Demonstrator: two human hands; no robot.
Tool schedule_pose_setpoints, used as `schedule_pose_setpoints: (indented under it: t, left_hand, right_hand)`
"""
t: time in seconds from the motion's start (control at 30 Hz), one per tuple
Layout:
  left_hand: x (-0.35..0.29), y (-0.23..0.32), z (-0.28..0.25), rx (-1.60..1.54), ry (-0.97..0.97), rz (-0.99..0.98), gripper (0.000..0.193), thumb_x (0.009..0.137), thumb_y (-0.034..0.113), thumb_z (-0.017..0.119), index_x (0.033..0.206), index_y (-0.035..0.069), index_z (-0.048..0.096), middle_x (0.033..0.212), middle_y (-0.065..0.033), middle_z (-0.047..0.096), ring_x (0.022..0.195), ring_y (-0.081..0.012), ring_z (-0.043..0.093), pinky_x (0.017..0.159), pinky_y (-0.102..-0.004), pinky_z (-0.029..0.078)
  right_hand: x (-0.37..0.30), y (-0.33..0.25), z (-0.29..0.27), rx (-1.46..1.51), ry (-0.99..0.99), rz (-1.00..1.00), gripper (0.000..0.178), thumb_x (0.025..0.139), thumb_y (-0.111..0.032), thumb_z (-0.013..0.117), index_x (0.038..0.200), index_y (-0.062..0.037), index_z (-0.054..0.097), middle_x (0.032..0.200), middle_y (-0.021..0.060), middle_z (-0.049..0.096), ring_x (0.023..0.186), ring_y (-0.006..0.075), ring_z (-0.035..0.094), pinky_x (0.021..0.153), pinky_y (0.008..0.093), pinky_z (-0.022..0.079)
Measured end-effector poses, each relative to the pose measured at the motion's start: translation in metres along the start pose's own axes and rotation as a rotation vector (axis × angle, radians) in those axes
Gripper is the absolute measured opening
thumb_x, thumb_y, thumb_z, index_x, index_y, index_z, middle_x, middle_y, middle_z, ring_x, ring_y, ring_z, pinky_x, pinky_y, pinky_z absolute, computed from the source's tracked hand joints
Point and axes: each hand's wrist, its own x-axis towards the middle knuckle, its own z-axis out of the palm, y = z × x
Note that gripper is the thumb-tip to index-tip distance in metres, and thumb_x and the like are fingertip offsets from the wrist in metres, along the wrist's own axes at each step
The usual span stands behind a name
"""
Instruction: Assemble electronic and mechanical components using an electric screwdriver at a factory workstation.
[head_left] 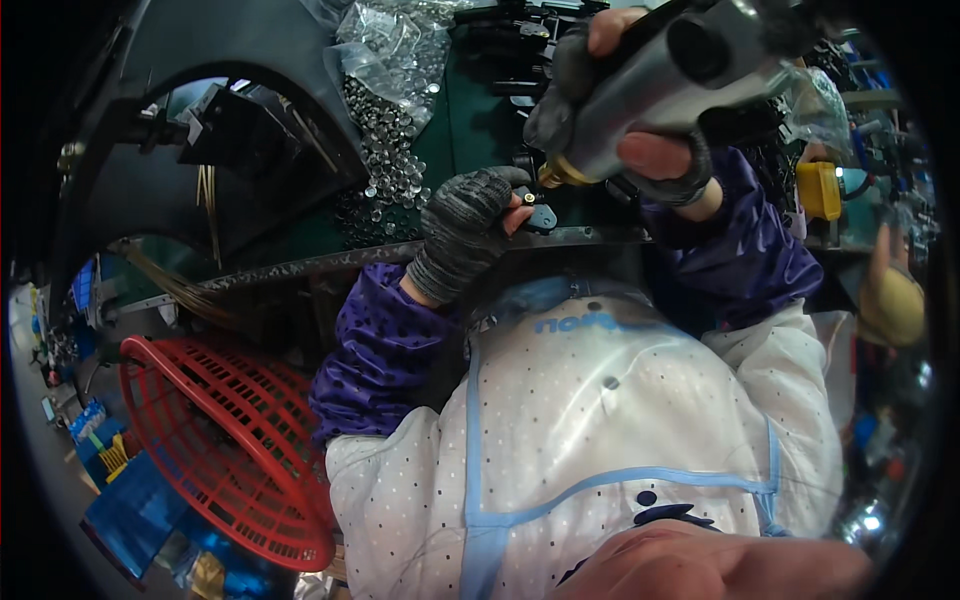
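My right hand [676,163], in a dark fingerless glove, is wrapped round a thick silver hand tool [640,105] with a brass-coloured nose. The tool slants down to the left, its nose close to my left hand [460,232]. That hand wears a grey knit glove with bare fingertips and is closed on a small blue-grey metal part [541,217] with a brass-coloured pin, near the bench's front edge. Whether the nose touches the part, I cannot tell.
Clear round beads [392,150] lie heaped beside a clear plastic bag [395,45] on the green bench. Black parts [520,35] are piled at the back. A black curved machine frame [230,75] stands left. Below it is a red plastic basket [225,445]. A yellow container [820,190] stands right.
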Motion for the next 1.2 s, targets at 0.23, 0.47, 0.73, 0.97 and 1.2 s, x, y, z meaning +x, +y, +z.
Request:
schedule_pose_setpoints:
  t: [0.23, 0.47, 0.73, 0.97, 1.2]
  left_hand:
    - [-0.005, -0.002, -0.001, 0.015, 0.046, 0.075, 0.025, 0.068, 0.009, 0.07, 0.091, 0.006, 0.06, 0.074, -0.0076, 0.06, 0.066, -0.0223, 0.059, 0.06, -0.0302, 0.049]
    - [-0.007, -0.005, 0.0, -0.011, 0.03, 0.014, 0.024, 0.068, 0.011, 0.07, 0.089, 0.007, 0.06, 0.074, -0.0073, 0.06, 0.066, -0.0236, 0.059, 0.059, -0.0313, 0.049]
    - [-0.005, -0.001, -0.001, 0.04, 0.008, -0.01, 0.023, 0.068, 0.014, 0.069, 0.088, 0.007, 0.059, 0.077, -0.0074, 0.061, 0.069, -0.0258, 0.06, 0.06, -0.0328, 0.049]
    - [-0.003, -0.001, -0.001, 0.104, 0.005, 0.105, 0.019, 0.071, -0.002, 0.067, 0.082, 0.004, 0.053, 0.084, -0.0124, 0.063, 0.072, -0.0216, 0.063, 0.059, -0.0285, 0.052]
    - [-0.016, -0.008, 0.004, -0.051, -0.031, -0.06, 0.024, 0.068, 0.011, 0.069, 0.089, 0.007, 0.057, 0.078, -0.0082, 0.06, 0.069, -0.0255, 0.059, 0.06, -0.0331, 0.049]
  right_hand:
    - [-0.016, 0.026, -0.023, -0.266, 0.058, -0.09, 0.062, 0.058, -0.026, 0.066, 0.104, 0.0035, 0.038, 0.094, 0.0083, 0.042, 0.082, 0.0162, 0.049, 0.069, 0.0285, 0.047]
    - [-0.012, 0.019, 0.005, 0.058, 0.062, -0.056, 0.061, 0.059, -0.022, 0.065, 0.108, 0.0003, 0.037, 0.094, 0.0092, 0.04, 0.083, 0.0193, 0.048, 0.07, 0.0325, 0.048]
    - [-0.018, 0.015, 0.0, 0.193, 0.064, 0.145, 0.055, 0.065, -0.017, 0.063, 0.11, -0.0024, 0.034, 0.085, 0.0116, 0.043, 0.076, 0.0235, 0.053, 0.065, 0.0365, 0.051]
    - [-0.019, 0.018, -0.001, 0.162, 0.121, 0.088, 0.055, 0.065, -0.017, 0.064, 0.109, -0.003, 0.034, 0.087, 0.013, 0.046, 0.08, 0.0272, 0.057, 0.067, 0.0385, 0.052]
    - [-0.025, 0.019, -0.013, -0.029, 0.091, 0.043, 0.056, 0.062, -0.018, 0.065, 0.106, -0.0028, 0.034, 0.086, 0.0122, 0.045, 0.077, 0.0263, 0.058, 0.068, 0.0376, 0.052]
